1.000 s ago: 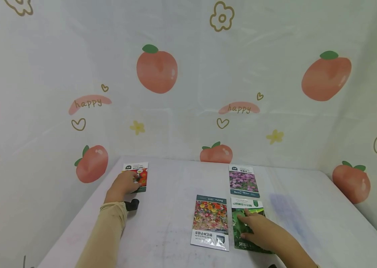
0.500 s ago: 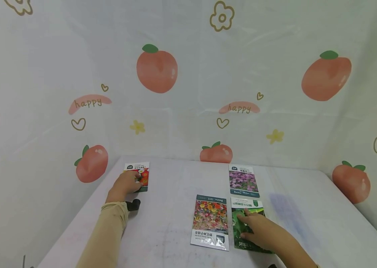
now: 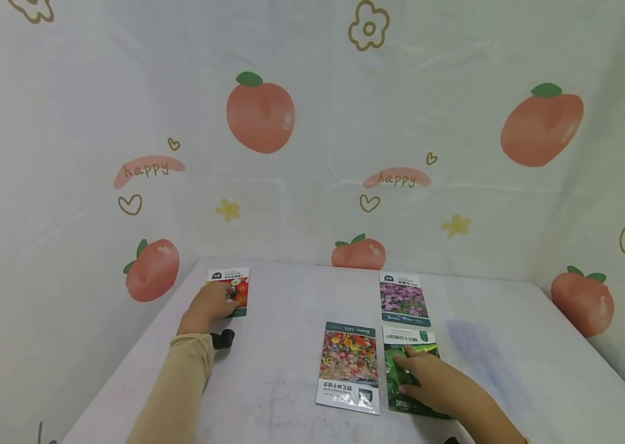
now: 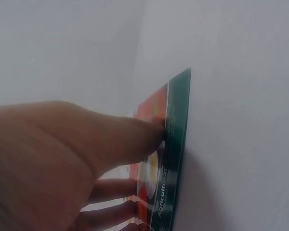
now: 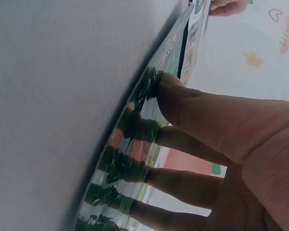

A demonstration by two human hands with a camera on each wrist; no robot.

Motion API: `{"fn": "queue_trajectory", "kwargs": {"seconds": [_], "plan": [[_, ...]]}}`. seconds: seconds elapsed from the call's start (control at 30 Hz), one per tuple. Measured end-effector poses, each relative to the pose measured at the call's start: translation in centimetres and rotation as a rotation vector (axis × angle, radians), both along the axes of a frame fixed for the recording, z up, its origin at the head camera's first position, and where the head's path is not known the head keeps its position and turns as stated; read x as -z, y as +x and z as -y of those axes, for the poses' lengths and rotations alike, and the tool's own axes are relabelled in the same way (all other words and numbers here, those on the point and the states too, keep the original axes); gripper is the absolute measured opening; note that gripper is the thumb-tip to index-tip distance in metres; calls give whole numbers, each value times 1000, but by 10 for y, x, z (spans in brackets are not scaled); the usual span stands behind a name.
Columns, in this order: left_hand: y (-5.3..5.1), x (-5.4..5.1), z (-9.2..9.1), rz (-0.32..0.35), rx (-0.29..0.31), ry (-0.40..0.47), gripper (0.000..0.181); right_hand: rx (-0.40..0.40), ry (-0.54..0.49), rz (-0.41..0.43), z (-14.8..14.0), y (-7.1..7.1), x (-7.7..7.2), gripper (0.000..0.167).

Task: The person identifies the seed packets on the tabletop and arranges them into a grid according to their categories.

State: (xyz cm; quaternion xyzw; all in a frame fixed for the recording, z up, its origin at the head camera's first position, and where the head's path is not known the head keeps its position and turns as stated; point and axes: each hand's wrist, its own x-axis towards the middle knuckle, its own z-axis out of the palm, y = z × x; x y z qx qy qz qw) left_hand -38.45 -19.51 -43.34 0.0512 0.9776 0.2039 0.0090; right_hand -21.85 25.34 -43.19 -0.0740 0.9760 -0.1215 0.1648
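At the far left of the table lies a seed packet printed with red and white flowers. My left hand rests on its face, and in the left wrist view the thumb and fingers touch the packet. At the near right, my right hand rests on a green seed packet, fingers spread. Right wrist view: those fingertips touch the shiny green face. Left of the green packet lies a seed packet with many coloured flowers. Behind the green one lies a purple flower seed packet.
A white table carries the packets, with a bluish stain at the right. A white curtain printed with peaches stands behind it and at both sides. A black strap piece sits at my left wrist.
My left hand and the red flower packet under it have slid slightly to the right. The right hand and the other packets have not visibly moved.
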Motion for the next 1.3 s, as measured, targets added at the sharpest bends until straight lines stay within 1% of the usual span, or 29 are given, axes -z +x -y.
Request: {"fn": "queue_trajectory", "kwargs": {"seconds": [0.27,0.5,0.63,0.8,0.9,1.1,1.3], "plan": [[0,2,-4,-18,23,-14,39,23,8,19,2,-1,-2,62],[-1,-1,-11,-51,65,-24,38,23,12,22,2,-4,-4,63],[-2,0,-14,-51,67,-20,37,16,15,17,1,-4,-5,63],[-3,3,-17,-33,58,-19,38,17,11,16,2,-3,-6,62],[-3,4,-18,-26,51,-17,39,11,10,15,1,-2,-5,63],[-3,6,-23,-36,62,-29,37,13,1,15,1,-2,-3,62],[-4,6,-30,-19,51,-21,39,19,-2,19,1,-2,-2,61]]}}
